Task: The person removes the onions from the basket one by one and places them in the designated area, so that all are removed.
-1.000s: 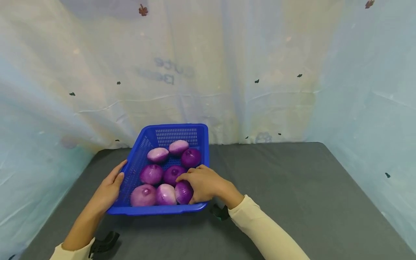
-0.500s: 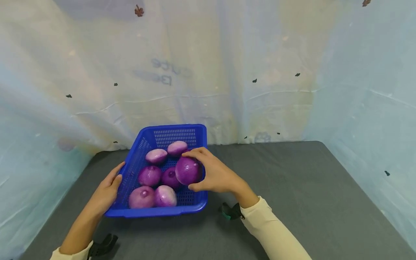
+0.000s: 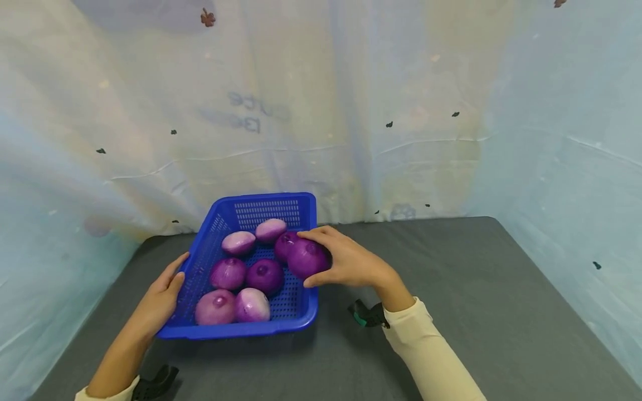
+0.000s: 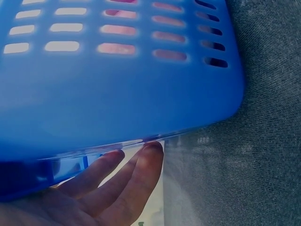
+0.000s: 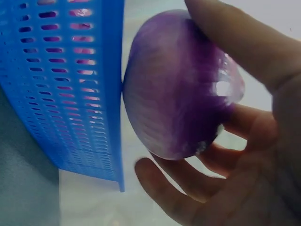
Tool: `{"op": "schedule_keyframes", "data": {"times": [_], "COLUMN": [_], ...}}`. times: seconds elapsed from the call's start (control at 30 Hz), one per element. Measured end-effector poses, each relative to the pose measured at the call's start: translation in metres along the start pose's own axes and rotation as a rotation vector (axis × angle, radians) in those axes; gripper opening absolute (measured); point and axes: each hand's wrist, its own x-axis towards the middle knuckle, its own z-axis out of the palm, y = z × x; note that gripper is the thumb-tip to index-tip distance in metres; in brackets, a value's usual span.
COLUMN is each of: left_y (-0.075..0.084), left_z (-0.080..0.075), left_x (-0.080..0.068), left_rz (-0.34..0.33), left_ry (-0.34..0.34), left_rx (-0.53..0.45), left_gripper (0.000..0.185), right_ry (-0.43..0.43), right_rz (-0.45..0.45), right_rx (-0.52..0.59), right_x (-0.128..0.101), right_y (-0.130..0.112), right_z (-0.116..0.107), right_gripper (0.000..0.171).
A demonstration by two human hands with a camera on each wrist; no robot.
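Moved: since half a second ago we have carried the held onion [image 3: 307,259] rightward, from over the middle of the basket to its right rim; a second ago it still lay in the near right corner.
Right hand: our right hand [image 3: 351,262] grasps the held onion, thumb beneath and fingers [image 5: 240,42] curled over the top; in the right wrist view the onion [image 5: 181,89] sits just beside the basket's outer wall [image 5: 70,94].
Left hand: our left hand [image 3: 160,298] rests flat against the left side of the blue basket [image 3: 261,328], fingers [image 4: 136,174] straight along the wall just under its rim, clenching nothing.
Basket: it stands on the grey table [image 3: 451,289], close to the back curtain.
Onions inside: six purple onions lie in the basket, two pale ones at the near edge [image 3: 233,306], two darker ones in the middle [image 3: 246,274], two pale ones [image 3: 256,236] toward the far wall; a seventh dark one [image 3: 285,243] sits just behind the held onion.
Backdrop: pale wrinkled curtain [image 3: 321,111] on three sides.
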Motion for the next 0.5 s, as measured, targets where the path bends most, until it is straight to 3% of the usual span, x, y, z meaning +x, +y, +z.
{"op": "schedule_keyframes", "data": {"times": [0.27,0.5], "left_y": [-0.002,-0.002], "left_z": [0.0,0.001], "left_x": [0.001,0.001], "left_rz": [0.001,0.006], "left_ry": [-0.001,-0.002], "left_rx": [0.003,-0.002], "left_gripper": [0.056,0.056], "right_ry": [-0.079,0.008], "right_rz": [-0.017,0.042], "right_rx": [0.007,0.022], "right_x": [-0.003,-0.001], "right_y": [0.006,0.015], "right_z": [-0.007,-0.013], "right_gripper": [0.088,0.088]}}
